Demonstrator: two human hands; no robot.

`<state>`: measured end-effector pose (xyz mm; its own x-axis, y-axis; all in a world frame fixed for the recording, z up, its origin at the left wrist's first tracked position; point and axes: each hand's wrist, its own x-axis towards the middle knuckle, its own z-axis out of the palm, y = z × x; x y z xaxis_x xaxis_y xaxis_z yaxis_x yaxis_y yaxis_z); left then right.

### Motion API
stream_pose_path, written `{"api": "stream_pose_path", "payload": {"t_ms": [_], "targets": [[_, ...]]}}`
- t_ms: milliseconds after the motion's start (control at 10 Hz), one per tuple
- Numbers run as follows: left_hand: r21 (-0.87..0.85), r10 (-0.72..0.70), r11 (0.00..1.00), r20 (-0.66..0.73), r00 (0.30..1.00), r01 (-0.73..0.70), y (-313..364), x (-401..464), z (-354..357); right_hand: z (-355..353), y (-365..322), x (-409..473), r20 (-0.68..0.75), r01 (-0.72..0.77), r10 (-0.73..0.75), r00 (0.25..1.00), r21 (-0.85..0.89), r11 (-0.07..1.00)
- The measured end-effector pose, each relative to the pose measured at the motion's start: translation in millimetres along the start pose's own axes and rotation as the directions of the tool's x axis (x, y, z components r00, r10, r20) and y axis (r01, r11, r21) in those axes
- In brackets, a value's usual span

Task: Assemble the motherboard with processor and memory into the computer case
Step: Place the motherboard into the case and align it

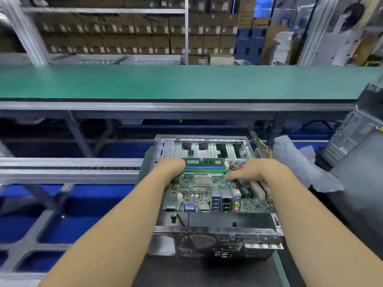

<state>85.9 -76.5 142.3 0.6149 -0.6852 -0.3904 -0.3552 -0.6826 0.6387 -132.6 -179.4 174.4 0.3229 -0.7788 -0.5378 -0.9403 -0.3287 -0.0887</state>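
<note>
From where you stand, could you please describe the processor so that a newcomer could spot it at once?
Find the open computer case in front of the person, then the green motherboard held over it. The processor sits between the left hand and right hand: the board's only flat, square, silvery metal plate, below the blue memory slots.

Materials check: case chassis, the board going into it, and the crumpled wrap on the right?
Computer case: looks like bare sheet steel, dull silver, with punched vent holes and folded edges. Motherboard: green laminate circuit board, glossy, carrying metal port shells and plastic slots. Wrap: probably thin plastic bubble film, translucent grey-pink and crumpled; blur leaves that open.
</note>
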Motion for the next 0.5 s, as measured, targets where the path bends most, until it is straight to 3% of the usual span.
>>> {"api": "stream_pose_path", "payload": {"t_ms": [100, 300, 400, 500], "targets": [[0.107, 0.041, 0.993, 0.055, 0.998, -0.047, 3, -16, 4, 5, 4, -8, 0.064, -0.045, 0.045, 0.997, 0.013, 0.999], [0.28, -0.027, 0.959, 0.225, 0.974, -0.039, -4, -42, 12, 12, 4, -23, 0.289, -0.102, 0.112, 0.951, -0.048, 0.994], [0.271, -0.078, 0.962, 0.323, 0.943, -0.013, -10, -50, 15, 12, -2, -27, 0.256, -0.065, 0.097, 0.962, -0.132, 0.989], [0.317, -0.066, 0.948, 0.273, 0.96, -0.025, -13, -48, 11, 14, -9, -28, 0.228, 0.005, 0.041, 0.973, -0.195, 0.981]]}}
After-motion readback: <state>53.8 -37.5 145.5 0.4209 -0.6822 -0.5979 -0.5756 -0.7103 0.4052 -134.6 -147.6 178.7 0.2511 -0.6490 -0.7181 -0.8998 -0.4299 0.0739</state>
